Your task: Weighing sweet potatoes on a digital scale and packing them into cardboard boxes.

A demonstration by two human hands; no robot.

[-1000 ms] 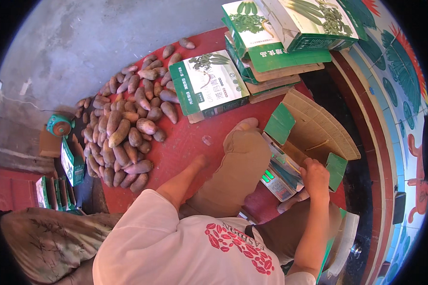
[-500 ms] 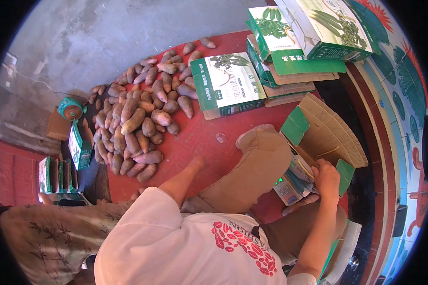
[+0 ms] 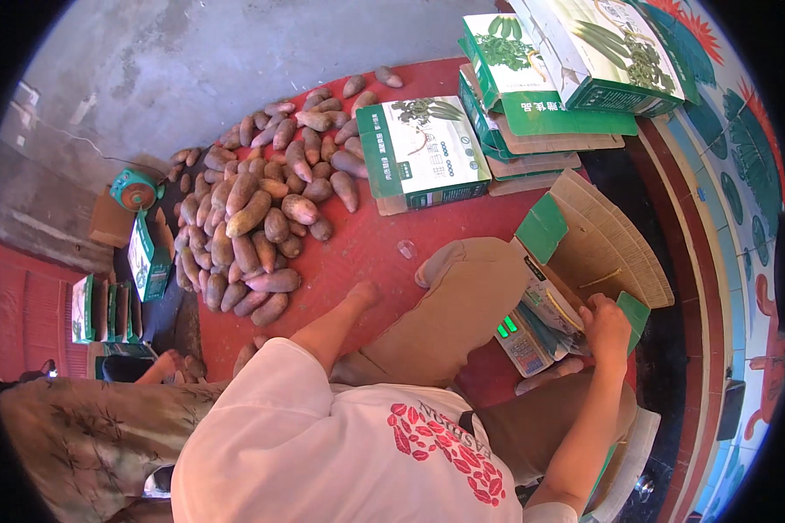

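My right hand (image 3: 606, 329) is at the rim of an open cardboard box (image 3: 609, 240), fingers bent over its edge beside a green flap. The box stands on a digital scale (image 3: 525, 352) with a lit green display, its upper flaps spread outward. What lies inside the box is mostly hidden. My left hand (image 3: 364, 295) is low over the red floor covering, beside my bent knee; its fingers do not show. Ahead and to the left of it lies a big heap of brownish, elongated tubers (image 3: 251, 213) that look like sweet potatoes.
A closed green-and-white carton (image 3: 427, 152) lies beyond the heap, with more stacked cartons (image 3: 554, 87) at the far right. Several cartons (image 3: 105, 309) and a teal round device (image 3: 133, 190) stand at left. Another person's hand (image 3: 167, 364) shows at lower left, near patterned trousers.
My knee has shifted left, uncovering more of the scale's green display. My right hand has moved slightly at the box rim. Another person's hand and forearm have come into view at lower left.
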